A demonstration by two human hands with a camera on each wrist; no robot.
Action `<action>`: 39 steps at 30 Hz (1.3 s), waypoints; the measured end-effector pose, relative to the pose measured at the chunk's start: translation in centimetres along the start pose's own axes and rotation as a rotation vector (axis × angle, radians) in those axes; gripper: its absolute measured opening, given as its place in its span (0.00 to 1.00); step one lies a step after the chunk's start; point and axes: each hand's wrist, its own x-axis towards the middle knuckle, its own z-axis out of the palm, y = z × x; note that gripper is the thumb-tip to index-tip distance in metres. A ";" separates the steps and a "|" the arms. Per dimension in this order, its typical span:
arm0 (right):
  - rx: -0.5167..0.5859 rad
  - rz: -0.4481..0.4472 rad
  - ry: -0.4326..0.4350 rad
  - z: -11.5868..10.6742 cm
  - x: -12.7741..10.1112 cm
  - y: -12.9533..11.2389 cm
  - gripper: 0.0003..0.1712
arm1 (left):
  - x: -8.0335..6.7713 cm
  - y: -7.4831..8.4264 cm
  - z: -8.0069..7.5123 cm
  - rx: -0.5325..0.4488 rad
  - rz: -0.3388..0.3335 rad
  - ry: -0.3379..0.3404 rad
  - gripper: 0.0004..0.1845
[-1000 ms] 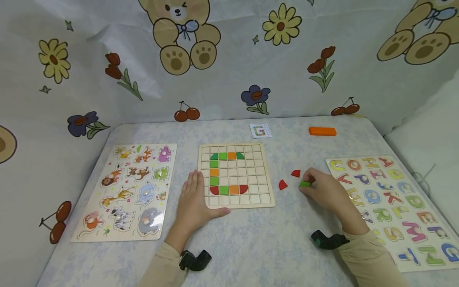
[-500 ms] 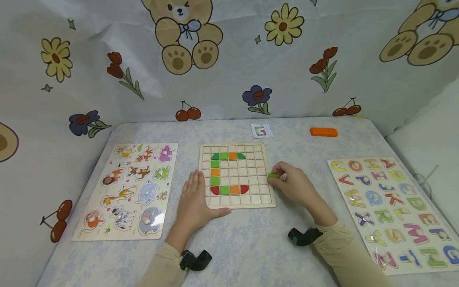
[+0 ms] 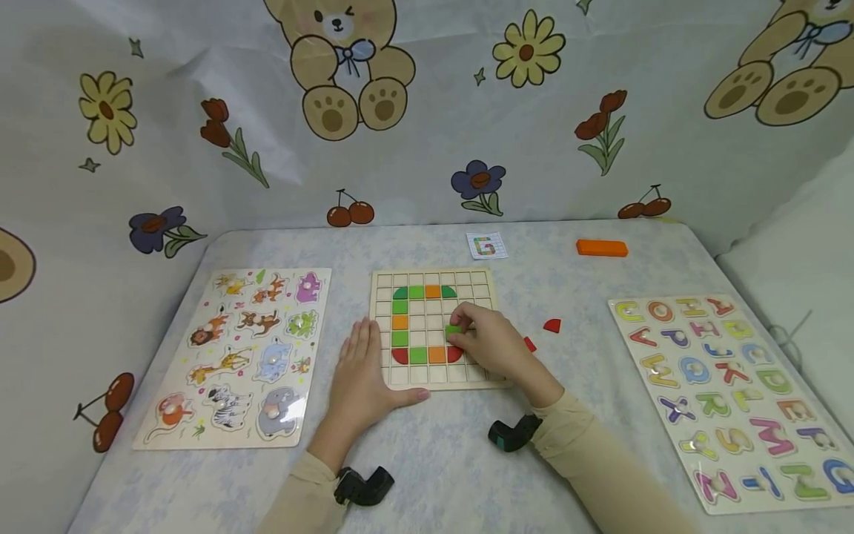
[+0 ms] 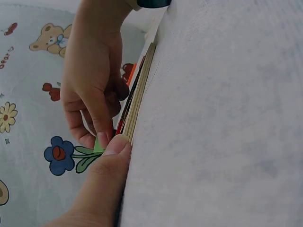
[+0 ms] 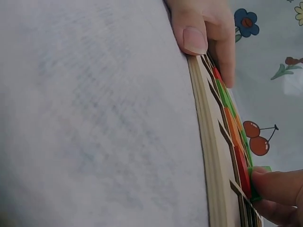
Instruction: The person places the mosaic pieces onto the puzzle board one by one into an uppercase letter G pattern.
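Over the grid board (image 3: 490,282), right hand (image 3: 490,345) pinches a green tile (image 3: 454,329) just above the red corner; left hand (image 3: 360,371) lies flat, steadying the board's left edge.

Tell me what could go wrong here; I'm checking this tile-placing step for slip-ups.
The right hand pinches the green tile just above the red tile already set in the grid board; its fingers could knock that neighbour loose. The tile could also land tilted across a cell's ridge. The left hand only rests flat against the board's edge, so a push might still shift the board.
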 end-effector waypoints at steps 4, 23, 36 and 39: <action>-0.037 0.011 -0.001 0.0 0.0 -0.3 0.08 | 0.0 0.0 0.0 -0.001 0.003 -0.007 0.80; -0.144 -0.035 0.042 -4.2 -2.7 4.1 0.13 | 0.1 0.0 0.0 -0.004 0.010 0.010 0.80; -0.377 0.050 -0.004 -9.2 -4.9 8.6 0.19 | 0.0 0.0 -0.1 -0.003 0.019 0.006 0.80; -0.377 0.080 0.002 -9.3 -4.9 8.7 0.16 | 0.0 0.1 -0.2 -0.006 0.015 -0.001 0.80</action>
